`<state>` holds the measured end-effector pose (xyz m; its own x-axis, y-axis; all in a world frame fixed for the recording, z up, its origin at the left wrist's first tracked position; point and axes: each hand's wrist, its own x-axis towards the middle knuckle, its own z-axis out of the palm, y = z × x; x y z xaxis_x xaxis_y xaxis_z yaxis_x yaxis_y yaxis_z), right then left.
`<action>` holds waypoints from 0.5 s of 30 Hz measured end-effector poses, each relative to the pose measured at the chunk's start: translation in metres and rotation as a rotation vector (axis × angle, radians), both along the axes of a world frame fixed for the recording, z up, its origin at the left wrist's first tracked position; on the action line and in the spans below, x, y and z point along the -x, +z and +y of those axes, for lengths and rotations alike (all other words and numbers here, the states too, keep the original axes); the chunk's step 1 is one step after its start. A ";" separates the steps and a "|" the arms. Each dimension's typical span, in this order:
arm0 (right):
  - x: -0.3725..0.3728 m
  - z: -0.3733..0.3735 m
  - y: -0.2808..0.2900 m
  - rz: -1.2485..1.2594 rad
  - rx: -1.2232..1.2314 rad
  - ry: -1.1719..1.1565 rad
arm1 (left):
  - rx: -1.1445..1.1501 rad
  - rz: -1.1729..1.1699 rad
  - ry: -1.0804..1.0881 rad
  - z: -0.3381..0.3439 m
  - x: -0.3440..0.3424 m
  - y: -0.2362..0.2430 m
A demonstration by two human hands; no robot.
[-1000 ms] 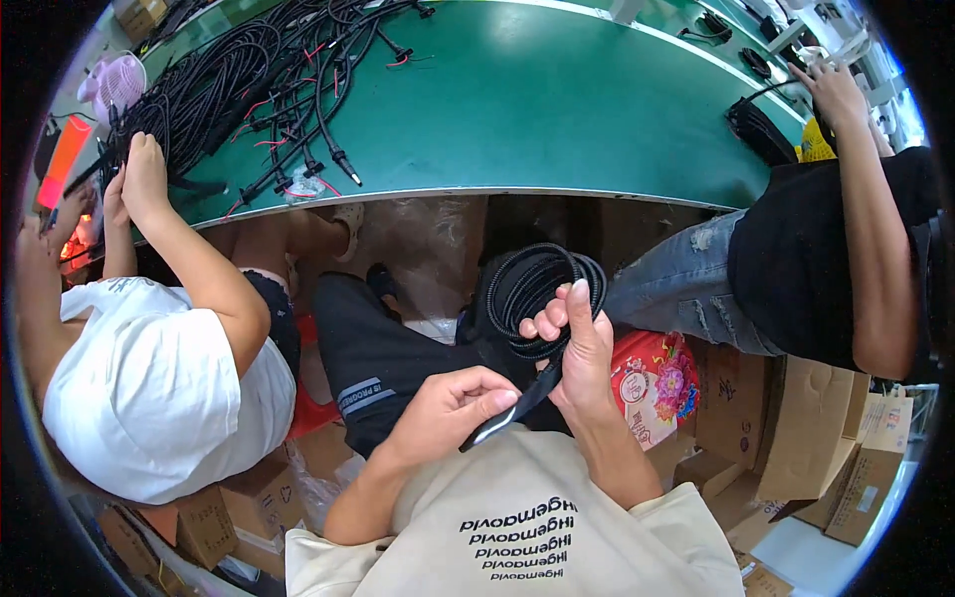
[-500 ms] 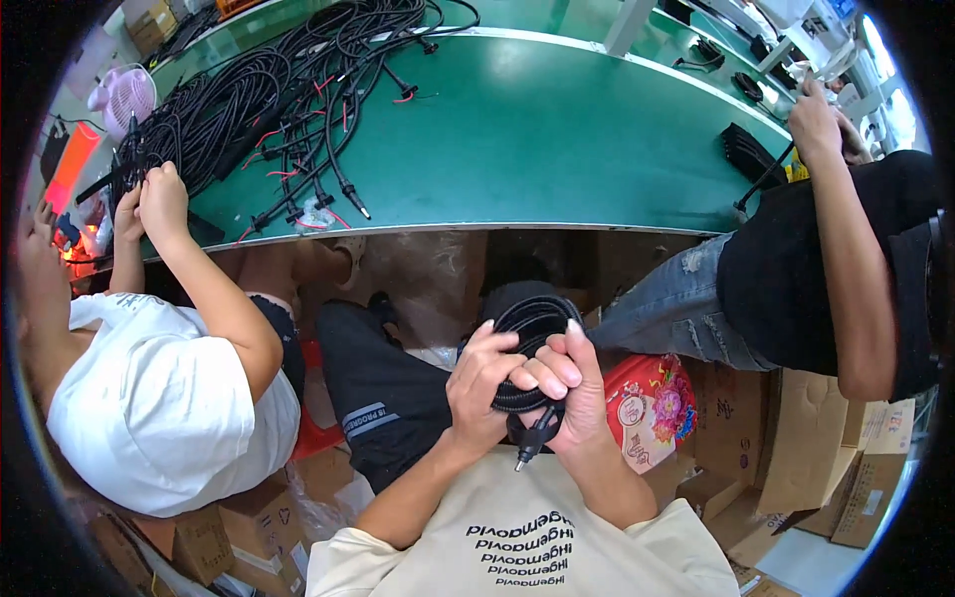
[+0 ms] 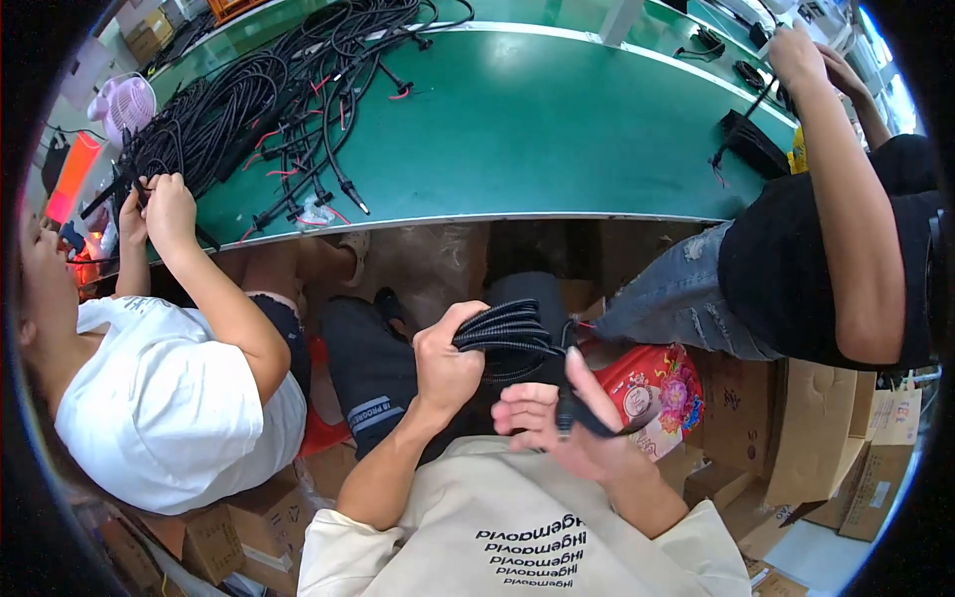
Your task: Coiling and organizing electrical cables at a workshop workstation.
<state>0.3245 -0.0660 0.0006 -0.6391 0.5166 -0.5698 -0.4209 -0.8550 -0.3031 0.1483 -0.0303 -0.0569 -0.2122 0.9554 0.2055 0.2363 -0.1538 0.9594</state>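
My left hand (image 3: pixel 448 363) is closed around one side of a coiled black cable (image 3: pixel 512 323), held above my lap. Just to the right, my right hand (image 3: pixel 587 428) is open, its fingers spread and palm turned toward the coil. A black cable end with a connector (image 3: pixel 565 408) hangs between the thumb and fingers of that hand. Beside it, a dark strap-like piece (image 3: pixel 602 428) curves across the palm, blurred; I cannot tell whether it touches the skin.
A green worktable (image 3: pixel 497 129) stretches ahead, with a heap of black cables (image 3: pixel 269 90) at its left. Co-workers sit left, in a white shirt (image 3: pixel 179 398), and right, in a black shirt (image 3: pixel 826 259). Cardboard boxes (image 3: pixel 821 428) and a red flowered bag (image 3: pixel 647 388) lie to the right.
My right hand has let go of the coil and opened, moving down and right. The left hand has shifted left with the coil, which now lies more sideways.
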 end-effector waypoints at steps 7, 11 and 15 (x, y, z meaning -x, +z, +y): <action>-0.001 0.036 0.035 -1.661 -1.412 0.381 | 0.142 -0.054 -0.176 -0.017 -0.014 -0.003; -0.019 0.050 -0.009 -0.829 -1.386 0.170 | 0.379 -0.163 -0.240 -0.026 -0.021 -0.008; -0.012 0.030 -0.023 -0.619 -1.283 0.190 | 0.607 -0.250 -0.226 -0.025 -0.010 -0.010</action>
<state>0.3369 -0.0362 -0.0228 -0.5818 0.8133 0.0092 0.1481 0.1170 -0.9820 0.1585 -0.0548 -0.0666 0.0344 0.9122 -0.4083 0.0221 0.4078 0.9128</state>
